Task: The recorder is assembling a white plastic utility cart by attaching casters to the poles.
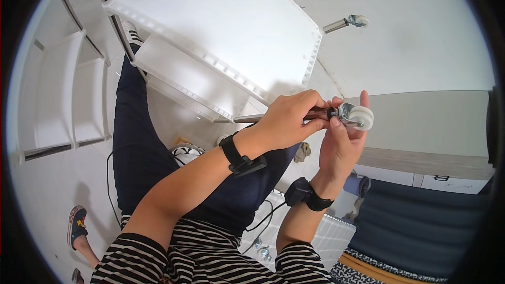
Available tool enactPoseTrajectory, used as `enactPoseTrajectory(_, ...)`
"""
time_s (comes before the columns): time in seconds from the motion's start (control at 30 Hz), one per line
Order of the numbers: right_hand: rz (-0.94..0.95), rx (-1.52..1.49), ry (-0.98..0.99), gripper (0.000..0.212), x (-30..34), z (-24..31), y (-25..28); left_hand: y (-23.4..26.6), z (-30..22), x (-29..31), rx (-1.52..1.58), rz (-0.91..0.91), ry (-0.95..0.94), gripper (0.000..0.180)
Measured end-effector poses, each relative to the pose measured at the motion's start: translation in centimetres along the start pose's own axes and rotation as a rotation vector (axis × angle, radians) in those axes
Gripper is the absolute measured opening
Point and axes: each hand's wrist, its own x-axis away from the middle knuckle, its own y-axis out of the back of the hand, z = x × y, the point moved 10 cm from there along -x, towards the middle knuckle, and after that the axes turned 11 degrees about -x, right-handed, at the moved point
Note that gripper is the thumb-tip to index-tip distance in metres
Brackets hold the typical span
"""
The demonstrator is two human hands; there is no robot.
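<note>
Left hand (286,118) curls around a shiny, round metal leg (317,115) of the white plastic shelf rack (221,21); the right hand (341,150) holds a white-wheeled silver metal caster (362,118) at that leg's end, off the rack's near edge. A second white-wheeled caster (359,20) juts from the rack's far right corner.

Dark blue fabric (415,226), white drawer front (458,184), another person's dark shoe (77,227)
</note>
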Motion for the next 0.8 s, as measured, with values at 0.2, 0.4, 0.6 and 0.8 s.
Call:
enactPoseTrajectory(0.2, -0.074, 0.206, 0.103, 0.074, 0.0, -0.5, 1.5, 0.3, 0.0, 0.1, -0.011, -0.014, 0.004, 0.022)
enactPoseTrajectory(0.4, -0.062, 0.021, 0.088, 0.066, 0.8, -0.4, 1.0, 0.1, 0.0, 0.0, -0.033, -0.025, -0.038, 0.022)
enactPoseTrajectory(0.6, -0.116, 0.106, 0.173, 0.055, 1.4, -0.9, 1.1, 0.5, -0.2, 0.2, -0.090, -0.043, -0.047, 0.023)
enactPoseTrajectory(0.8, -0.101, 0.100, 0.147, 0.060, 1.3, 0.2, -0.4, 0.4, -0.2, 0.2, -0.086, -0.059, -0.074, 0.023)
